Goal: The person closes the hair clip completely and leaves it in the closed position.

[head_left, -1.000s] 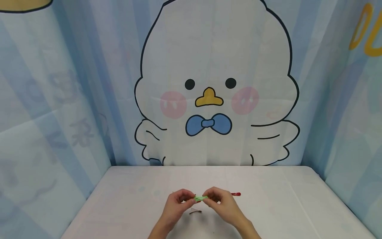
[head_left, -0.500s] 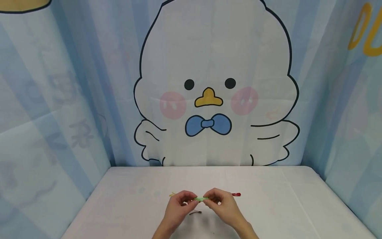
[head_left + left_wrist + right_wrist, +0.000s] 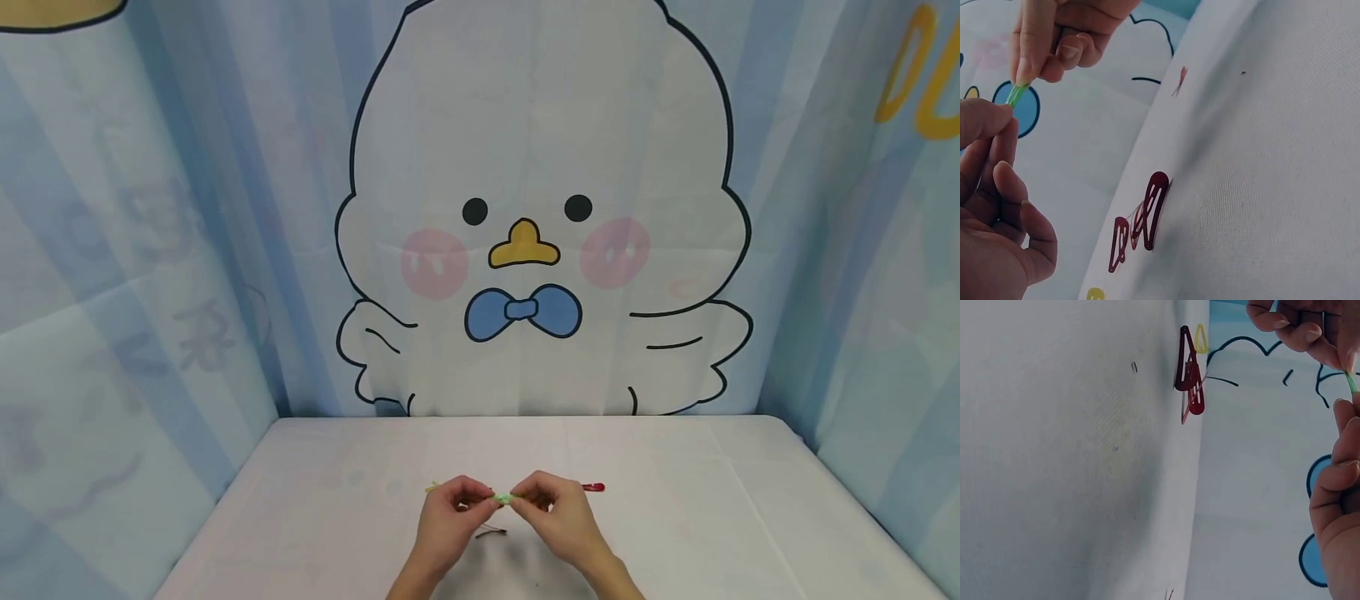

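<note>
I have a slim green hair clip [image 3: 503,499] pinched between my two hands, low in the middle of the head frame, over the white table [image 3: 712,500]. The thumb and forefinger of my left hand [image 3: 448,523] nip one end, and those of my right hand [image 3: 562,521] nip the other, so just a short green stretch shows between them. In the left wrist frame, a larger dark red snap clip [image 3: 1157,185] lies on the table at lower centre, with a smaller dark red snap clip [image 3: 1114,245] near it and a yellow clip [image 3: 1095,293] cut off by the bottom edge. In the head frame, a red clip [image 3: 595,487] sticks out beside my right hand, and a thin dark piece [image 3: 491,532] I can't identify shows just below my hands. A cartoon chick [image 3: 540,125] fills the upper centre.
</note>
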`<state>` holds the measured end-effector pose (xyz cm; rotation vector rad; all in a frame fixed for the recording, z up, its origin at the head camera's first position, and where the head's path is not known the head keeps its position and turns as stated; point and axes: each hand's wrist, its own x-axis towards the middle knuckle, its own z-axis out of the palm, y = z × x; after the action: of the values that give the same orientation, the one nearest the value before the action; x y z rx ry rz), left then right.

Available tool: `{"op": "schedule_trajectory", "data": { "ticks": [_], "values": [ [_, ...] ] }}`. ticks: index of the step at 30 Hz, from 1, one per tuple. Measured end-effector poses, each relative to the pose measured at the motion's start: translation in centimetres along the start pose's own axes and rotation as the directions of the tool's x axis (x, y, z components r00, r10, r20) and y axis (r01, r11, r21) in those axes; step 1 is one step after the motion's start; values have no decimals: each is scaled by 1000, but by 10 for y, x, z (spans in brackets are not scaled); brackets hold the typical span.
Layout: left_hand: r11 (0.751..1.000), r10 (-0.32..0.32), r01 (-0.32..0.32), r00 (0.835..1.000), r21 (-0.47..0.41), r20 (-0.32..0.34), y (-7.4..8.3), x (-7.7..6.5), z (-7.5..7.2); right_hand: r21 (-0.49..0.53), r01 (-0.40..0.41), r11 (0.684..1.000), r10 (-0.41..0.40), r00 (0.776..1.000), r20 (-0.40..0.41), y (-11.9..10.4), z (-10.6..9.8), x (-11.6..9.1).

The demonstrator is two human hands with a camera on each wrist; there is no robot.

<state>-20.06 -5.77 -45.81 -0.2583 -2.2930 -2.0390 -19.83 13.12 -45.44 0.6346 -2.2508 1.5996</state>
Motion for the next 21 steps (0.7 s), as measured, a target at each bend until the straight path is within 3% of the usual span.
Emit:
{"op": "schedule_trajectory", "data": {
  "ticks": [8,14,18,21],
  "values": [
    [999,-29,30,999,20,-41,1,1,5,-10,4,1000,-5,999,-41,0,7,-2],
    [1000,-10,11,999,14,-46,-1,-1,5,-59,10,998,-13,999,-49,2,7,-2],
    [1000,-4,4,998,-3,-57,-4,-1,5,-121,70,990,-74,997,-29,3,6,-2],
    [1000,-4,3,998,-12,-63,-4,-1,6,-169,161,972,-165,986,-7,4,5,-1]
  ]
}}
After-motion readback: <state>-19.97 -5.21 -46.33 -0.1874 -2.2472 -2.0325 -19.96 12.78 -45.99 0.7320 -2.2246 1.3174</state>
